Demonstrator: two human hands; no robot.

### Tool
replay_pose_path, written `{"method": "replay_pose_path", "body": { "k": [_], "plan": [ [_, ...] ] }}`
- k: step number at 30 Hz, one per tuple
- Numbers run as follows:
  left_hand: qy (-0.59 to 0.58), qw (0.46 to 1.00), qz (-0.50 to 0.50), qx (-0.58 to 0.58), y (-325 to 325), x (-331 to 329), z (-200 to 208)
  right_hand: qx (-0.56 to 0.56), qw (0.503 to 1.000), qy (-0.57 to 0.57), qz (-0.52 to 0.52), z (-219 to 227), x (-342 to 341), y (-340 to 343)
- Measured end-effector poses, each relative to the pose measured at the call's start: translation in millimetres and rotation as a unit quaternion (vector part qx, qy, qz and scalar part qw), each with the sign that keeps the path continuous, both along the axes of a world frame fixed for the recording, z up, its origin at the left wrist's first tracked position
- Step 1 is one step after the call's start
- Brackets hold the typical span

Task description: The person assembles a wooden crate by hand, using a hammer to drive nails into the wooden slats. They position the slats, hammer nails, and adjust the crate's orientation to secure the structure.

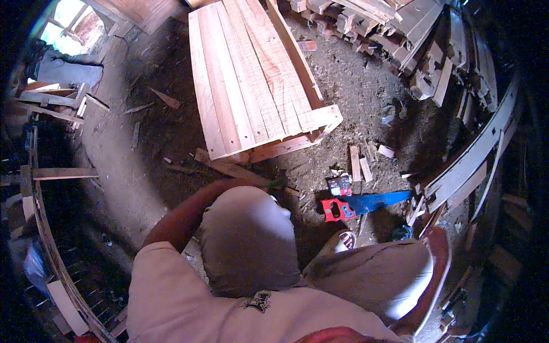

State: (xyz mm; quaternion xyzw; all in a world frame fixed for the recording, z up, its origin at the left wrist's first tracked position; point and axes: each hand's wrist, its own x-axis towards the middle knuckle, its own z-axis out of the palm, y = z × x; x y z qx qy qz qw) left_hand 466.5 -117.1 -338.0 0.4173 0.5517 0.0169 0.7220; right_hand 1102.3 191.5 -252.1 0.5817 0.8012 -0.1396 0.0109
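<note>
My left arm reaches around the left knee, and my left hand (264,182) is in shadow beyond it. A small green thing (275,184) shows at its end; I cannot make out the fingers or whether they hold it. Out past the right knee, my right hand (438,239) is low near the wood scraps, its fingers not distinct. Between the two lies a handsaw (366,204) with a red handle and blue blade, touched by neither hand. Ahead stands a slatted wooden panel on a frame (251,74), its near end close to my left hand.
A small red and dark box (339,185) lies behind the saw handle. Short wood offcuts (360,164) are scattered on the dirt floor. Stacked lumber (366,28) fills the far right, and a long curved-looking board (474,154) leans at right. Wooden framing (48,240) runs along the left.
</note>
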Motion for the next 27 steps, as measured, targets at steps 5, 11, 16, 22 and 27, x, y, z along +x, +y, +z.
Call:
{"method": "replay_pose_path", "body": {
  "k": [5,11,16,22,27],
  "plan": [
    [-0.002,0.995,-0.065,0.073,69,-9,65,-0.007,0.975,0.101,0.196,211,-237,16],
    [0.023,0.976,-0.147,0.161,74,10,131,-0.055,0.891,0.187,0.409,264,-410,-33],
    [0.056,0.97,-0.143,0.19,94,40,202,-0.132,0.816,0.146,0.543,194,-389,-50],
    [0.055,0.974,-0.088,0.2,119,106,234,-0.252,0.807,0.055,0.531,176,-378,-40],
    [-0.025,0.958,0.038,0.284,111,129,153,-0.304,0.804,0.024,0.51,162,-385,-41]
  ]
}}
